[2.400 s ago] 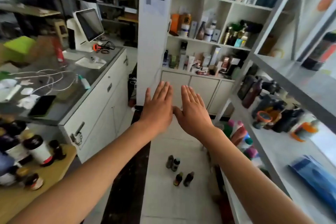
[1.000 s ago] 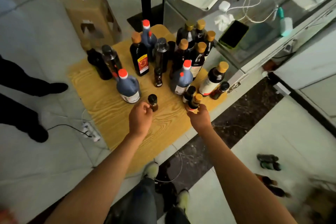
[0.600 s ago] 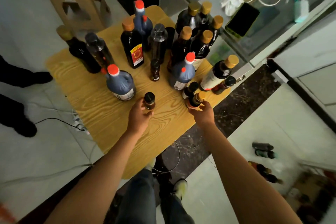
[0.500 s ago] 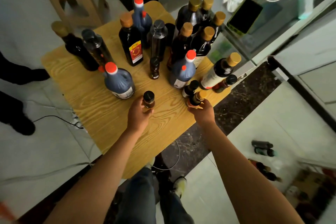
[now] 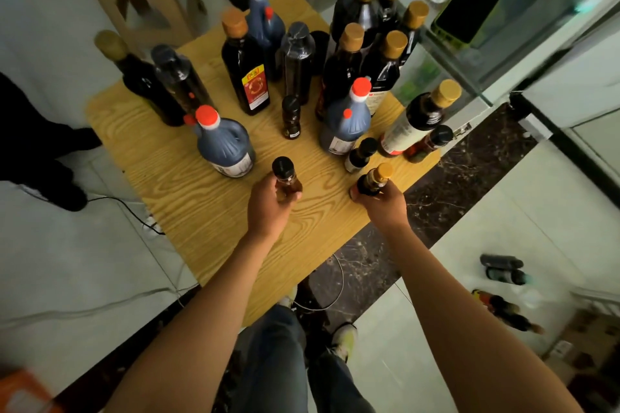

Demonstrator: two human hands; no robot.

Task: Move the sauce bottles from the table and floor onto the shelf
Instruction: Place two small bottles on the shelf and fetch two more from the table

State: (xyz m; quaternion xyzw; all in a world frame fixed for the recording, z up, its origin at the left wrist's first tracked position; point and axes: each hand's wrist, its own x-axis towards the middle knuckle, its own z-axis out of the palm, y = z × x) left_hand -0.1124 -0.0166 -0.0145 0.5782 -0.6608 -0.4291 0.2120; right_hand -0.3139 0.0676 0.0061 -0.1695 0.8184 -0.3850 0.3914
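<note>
A pale tiled floor [image 5: 84, 261] with a dark marble strip carries a low wooden table [image 5: 201, 198] crowded with dark sauce bottles. Tall gold-capped bottles [image 5: 364, 10] stand at the far side, beside a glass counter [image 5: 469, 54] on which a phone [image 5: 468, 8] lies. Two blue jugs with red caps, one on the left [image 5: 223, 144] and one on the right [image 5: 347, 121], stand nearer the front.

Left hand [image 5: 268, 204]: fingers curled round a small amber bottle with a black cap [image 5: 285, 174], upright near the table's front; whether its base touches the wood cannot be told.

Right hand [image 5: 382, 204]: fingers wrapped round the body of a small dark bottle with a gold cap [image 5: 374, 179], tilted slightly rightward at the table's right front edge.

Four small bottles [image 5: 503, 282] lie on the floor at right, well apart from the table. The person's jeans [image 5: 285, 362] and shoes show below the table edge. Another person's dark legs [image 5: 30, 144] stand at left.
</note>
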